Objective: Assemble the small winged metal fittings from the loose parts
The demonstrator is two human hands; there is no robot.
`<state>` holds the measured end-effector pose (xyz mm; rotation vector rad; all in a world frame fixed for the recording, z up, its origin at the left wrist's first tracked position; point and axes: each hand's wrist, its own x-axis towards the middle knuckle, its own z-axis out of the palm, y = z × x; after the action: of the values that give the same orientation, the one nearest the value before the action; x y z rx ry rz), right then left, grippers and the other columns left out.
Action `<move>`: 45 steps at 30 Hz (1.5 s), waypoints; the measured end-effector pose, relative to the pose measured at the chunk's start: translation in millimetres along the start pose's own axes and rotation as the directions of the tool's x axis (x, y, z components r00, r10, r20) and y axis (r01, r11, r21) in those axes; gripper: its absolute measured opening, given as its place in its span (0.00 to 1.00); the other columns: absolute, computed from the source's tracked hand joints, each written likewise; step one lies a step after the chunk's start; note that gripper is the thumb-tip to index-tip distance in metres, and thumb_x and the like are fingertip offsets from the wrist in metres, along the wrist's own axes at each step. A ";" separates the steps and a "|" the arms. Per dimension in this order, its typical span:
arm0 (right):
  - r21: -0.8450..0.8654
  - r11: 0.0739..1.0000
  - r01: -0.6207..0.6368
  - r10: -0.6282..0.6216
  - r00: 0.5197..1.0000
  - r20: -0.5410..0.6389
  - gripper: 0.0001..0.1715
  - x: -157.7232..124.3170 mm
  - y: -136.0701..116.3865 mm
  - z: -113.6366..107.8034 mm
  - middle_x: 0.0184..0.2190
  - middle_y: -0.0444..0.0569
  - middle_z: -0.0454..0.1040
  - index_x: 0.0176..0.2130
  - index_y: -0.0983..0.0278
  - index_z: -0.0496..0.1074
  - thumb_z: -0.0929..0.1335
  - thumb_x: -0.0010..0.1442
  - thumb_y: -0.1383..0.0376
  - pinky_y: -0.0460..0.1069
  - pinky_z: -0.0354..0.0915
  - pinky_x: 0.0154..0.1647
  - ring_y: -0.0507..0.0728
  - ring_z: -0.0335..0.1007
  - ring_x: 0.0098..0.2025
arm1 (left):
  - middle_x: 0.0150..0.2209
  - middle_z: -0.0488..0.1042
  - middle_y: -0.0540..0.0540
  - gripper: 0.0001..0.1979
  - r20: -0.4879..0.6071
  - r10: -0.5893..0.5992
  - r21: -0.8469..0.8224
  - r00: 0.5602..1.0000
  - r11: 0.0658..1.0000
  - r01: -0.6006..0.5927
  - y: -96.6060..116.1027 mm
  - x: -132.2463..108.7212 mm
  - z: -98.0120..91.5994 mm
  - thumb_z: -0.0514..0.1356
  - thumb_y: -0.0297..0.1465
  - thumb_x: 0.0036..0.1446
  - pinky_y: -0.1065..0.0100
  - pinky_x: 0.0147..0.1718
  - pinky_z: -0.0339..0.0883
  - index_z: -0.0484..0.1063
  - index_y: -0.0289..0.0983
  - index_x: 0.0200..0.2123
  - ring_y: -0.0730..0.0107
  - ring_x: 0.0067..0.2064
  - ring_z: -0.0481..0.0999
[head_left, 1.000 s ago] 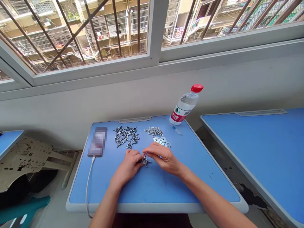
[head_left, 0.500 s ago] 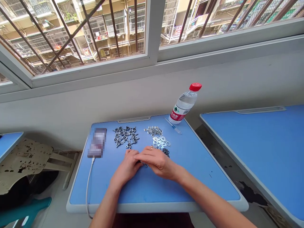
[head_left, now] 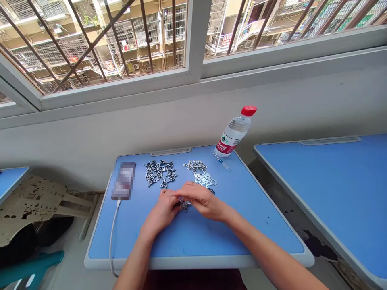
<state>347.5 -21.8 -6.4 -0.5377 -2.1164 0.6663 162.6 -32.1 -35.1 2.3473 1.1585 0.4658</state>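
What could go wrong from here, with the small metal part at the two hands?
The small metal part might slip, since the left hand holds it at the side and the right hand partly hides it. The right hand could also scatter the black rings close beyond it. The white cable runs over the near edge of the blue desk; a snag might drag the pixelated device.

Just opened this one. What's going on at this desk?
A person works bare-handed at a blue desk. The left hand holds a small metal part, and the right hand is bent over it, its exact grip hidden. Beyond the hands lie a cluster of dark metal parts and some flat silvery plates; a water bottle stands near the far right corner.
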 end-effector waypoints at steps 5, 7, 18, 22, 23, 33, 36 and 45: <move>0.018 1.000 -0.018 0.017 0.999 0.050 0.18 0.0 -2.3 -4.0 0.32 0.48 0.76 0.48 0.62 0.72 0.57 0.68 0.73 0.50 0.65 0.37 0.53 0.66 0.33 | 0.31 0.72 0.49 0.08 -0.010 0.004 0.026 1.000 1.000 -0.003 -1.6 -0.2 1.5 0.59 0.22 0.59 0.61 0.43 0.63 0.68 0.37 0.27 0.62 0.39 0.69; -0.008 1.000 -0.006 0.007 1.000 0.017 0.17 0.4 -3.2 -2.3 0.29 0.48 0.75 0.46 0.63 0.72 0.58 0.68 0.73 0.50 0.64 0.36 0.53 0.64 0.30 | 0.31 0.72 0.49 0.08 -0.004 0.005 0.022 1.000 1.000 -0.005 -2.0 -0.3 1.8 0.58 0.23 0.60 0.60 0.43 0.63 0.69 0.37 0.28 0.62 0.39 0.70; -0.161 0.987 0.015 -0.039 0.988 -0.147 0.08 -1.3 -3.0 8.5 0.27 0.47 0.74 0.38 0.64 0.70 0.62 0.67 0.69 0.50 0.61 0.31 0.53 0.61 0.27 | 0.36 0.75 0.47 0.06 0.000 0.015 -0.023 1.000 1.000 -0.015 -1.2 -1.4 2.3 0.57 0.24 0.62 0.61 0.44 0.61 0.73 0.38 0.34 0.62 0.41 0.71; -0.170 0.985 0.019 -0.044 0.988 -0.147 0.11 -3.4 -0.9 13.3 0.30 0.48 0.75 0.46 0.63 0.70 0.60 0.68 0.69 0.49 0.62 0.32 0.54 0.64 0.29 | 0.39 0.76 0.47 0.06 -0.012 0.019 -0.043 1.000 0.999 -0.019 -0.7 -1.7 2.4 0.57 0.23 0.62 0.61 0.44 0.60 0.73 0.38 0.35 0.62 0.43 0.71; -0.161 0.987 0.023 -0.044 0.991 -0.128 0.13 -3.6 -1.1 14.0 0.32 0.49 0.76 0.48 0.63 0.70 0.60 0.68 0.69 0.49 0.63 0.32 0.54 0.65 0.30 | 0.39 0.76 0.47 0.07 -0.012 0.018 -0.044 1.000 0.999 -0.018 -0.5 -1.9 2.4 0.57 0.23 0.62 0.61 0.44 0.60 0.72 0.37 0.34 0.62 0.43 0.71; -0.041 0.998 -0.037 0.032 0.994 -0.100 0.14 -0.9 -5.4 9.1 0.26 0.46 0.74 0.42 0.63 0.74 0.60 0.69 0.67 0.49 0.61 0.33 0.53 0.62 0.27 | 0.36 0.75 0.46 0.06 -0.010 0.000 0.000 1.000 1.000 0.000 0.4 -2.2 1.5 0.57 0.25 0.62 0.60 0.43 0.62 0.73 0.37 0.34 0.61 0.41 0.71; -0.063 0.997 -0.048 0.040 0.991 -0.126 0.14 -0.9 -3.8 8.8 0.25 0.45 0.74 0.41 0.63 0.74 0.60 0.69 0.66 0.49 0.59 0.32 0.53 0.61 0.26 | 0.38 0.75 0.46 0.06 -0.017 0.018 -0.016 1.000 1.000 -0.018 -0.9 -1.7 1.9 0.58 0.25 0.62 0.60 0.44 0.62 0.74 0.38 0.37 0.60 0.43 0.72; -0.131 0.990 -0.051 0.030 0.987 -0.159 0.13 -1.7 -2.0 9.8 0.23 0.45 0.74 0.36 0.63 0.73 0.61 0.69 0.66 0.50 0.56 0.30 0.52 0.58 0.24 | 0.40 0.75 0.46 0.06 0.005 0.015 0.007 1.000 1.000 -0.015 1.0 -1.0 0.3 0.59 0.22 0.61 0.61 0.44 0.61 0.73 0.37 0.35 0.62 0.43 0.72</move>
<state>340.2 -27.0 -11.2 -0.6865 -2.0154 0.4892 162.8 -33.6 -34.8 2.3631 1.1422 0.4613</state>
